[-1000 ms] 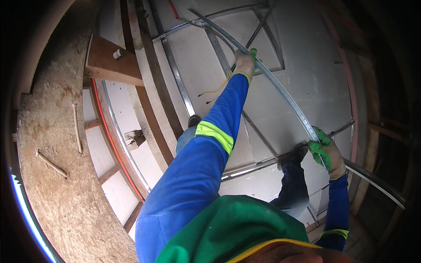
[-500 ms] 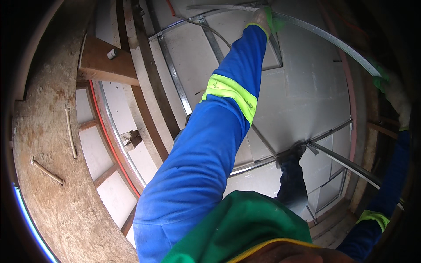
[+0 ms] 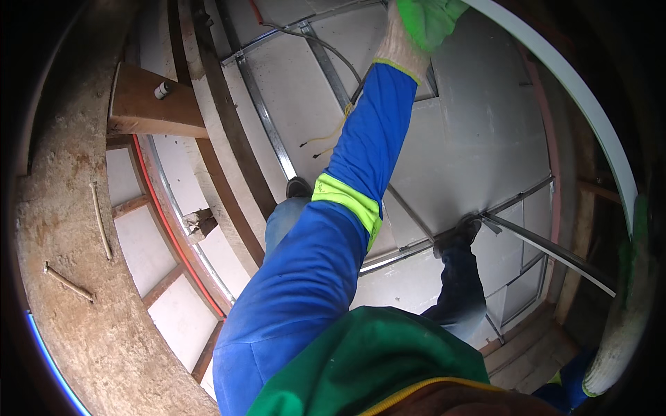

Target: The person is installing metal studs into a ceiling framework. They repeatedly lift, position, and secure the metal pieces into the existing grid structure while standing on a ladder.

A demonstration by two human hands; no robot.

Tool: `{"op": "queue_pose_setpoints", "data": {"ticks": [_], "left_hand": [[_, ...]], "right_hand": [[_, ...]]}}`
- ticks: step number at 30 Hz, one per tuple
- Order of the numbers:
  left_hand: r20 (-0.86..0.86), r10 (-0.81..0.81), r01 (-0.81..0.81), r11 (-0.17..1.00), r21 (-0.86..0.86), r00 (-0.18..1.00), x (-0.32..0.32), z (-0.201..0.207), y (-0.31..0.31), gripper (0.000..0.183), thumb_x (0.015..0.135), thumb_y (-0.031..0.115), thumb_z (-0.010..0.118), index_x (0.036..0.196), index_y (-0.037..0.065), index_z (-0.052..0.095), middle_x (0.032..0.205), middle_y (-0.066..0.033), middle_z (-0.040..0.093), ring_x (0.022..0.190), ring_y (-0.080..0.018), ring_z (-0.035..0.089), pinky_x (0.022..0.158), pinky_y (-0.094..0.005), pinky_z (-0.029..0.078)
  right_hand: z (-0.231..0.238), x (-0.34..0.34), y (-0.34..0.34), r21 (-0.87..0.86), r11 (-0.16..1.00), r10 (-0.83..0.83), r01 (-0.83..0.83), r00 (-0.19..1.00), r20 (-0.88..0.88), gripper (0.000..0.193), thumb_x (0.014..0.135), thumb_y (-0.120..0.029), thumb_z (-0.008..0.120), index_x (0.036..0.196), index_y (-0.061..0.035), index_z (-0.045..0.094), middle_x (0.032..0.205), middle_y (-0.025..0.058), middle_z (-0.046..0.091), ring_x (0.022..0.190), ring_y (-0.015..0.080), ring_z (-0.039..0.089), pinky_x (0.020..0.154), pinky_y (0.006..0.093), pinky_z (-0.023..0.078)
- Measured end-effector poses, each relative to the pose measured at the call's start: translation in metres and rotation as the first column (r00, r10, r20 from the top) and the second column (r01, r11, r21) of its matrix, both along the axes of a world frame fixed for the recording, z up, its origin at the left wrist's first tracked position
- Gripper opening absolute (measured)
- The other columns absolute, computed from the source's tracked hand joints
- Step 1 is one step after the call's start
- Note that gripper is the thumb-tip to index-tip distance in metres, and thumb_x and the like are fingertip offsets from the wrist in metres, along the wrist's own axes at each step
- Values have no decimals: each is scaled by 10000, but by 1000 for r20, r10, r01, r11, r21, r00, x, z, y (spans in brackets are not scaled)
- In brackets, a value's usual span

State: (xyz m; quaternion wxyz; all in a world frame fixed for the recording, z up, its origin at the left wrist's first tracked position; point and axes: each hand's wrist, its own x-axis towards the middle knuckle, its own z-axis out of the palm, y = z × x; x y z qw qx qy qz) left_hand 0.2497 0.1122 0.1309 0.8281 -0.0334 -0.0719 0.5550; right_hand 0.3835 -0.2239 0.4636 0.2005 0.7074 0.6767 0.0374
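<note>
My left hand point(image 3: 424, 31) is raised at the top of the view in a knitted glove with a green coated palm. It is closed at a long, curved-looking pale metal strip point(image 3: 555, 59); its fingertips are partly cut off by the picture's edge. From there the strip runs down the right side to my right hand point(image 3: 628, 298), gloved alike and dim at the rim. The green fingers of that hand close around the strip's lower end. Blue sleeves with yellow-green bands cover both arms.
Below lie grey panels point(image 3: 479, 159) framed by metal channels point(image 3: 263, 114). One shoe point(image 3: 468, 227) rests on the framing beside a long metal bar point(image 3: 548, 253); another shoe point(image 3: 298, 187) is farther left. Timber beams point(image 3: 225, 104), a red conduit point(image 3: 170, 222) and a board with bent nails point(image 3: 69, 281) stand left.
Both hands have come nearer with the strip, the right one moving down along the right rim. The strip has turned, showing a smooth face instead of the perforated one. Yellow wires now show beside my left forearm.
</note>
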Motion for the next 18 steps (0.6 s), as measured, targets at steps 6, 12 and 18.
{"op": "queue_pose_setpoints", "data": {"ticks": [6,12,18], "left_hand": [[-341,28,-35,999,-15,940,-20,42,-11,196,1041,194,655,1152,38,613,1079,-115,658,989,-328,678,850,-512,612],[-747,-151,-101,954,-281,647,-24,-69,-70,272,1044,155,637,1261,3,575,1099,-141,635,898,-297,694,873,-537,659],[-636,-281,55,935,-350,719,-2,-107,-64,242,1046,166,639,1237,27,585,1147,-151,634,929,-321,698,921,-558,643]], "right_hand": [[3,29,-21,26,938,-304,346,856,-417,571,963,-46,699,1519,-91,578,1190,130,712,976,215,694,837,357,574],[-96,34,-21,-212,921,-388,326,747,-539,618,921,-36,755,1513,-94,586,1225,180,716,993,236,715,835,364,592],[-108,41,-15,-185,939,-344,291,813,-470,636,926,-85,787,1524,-110,573,1247,201,718,1030,300,751,865,408,618]]}}
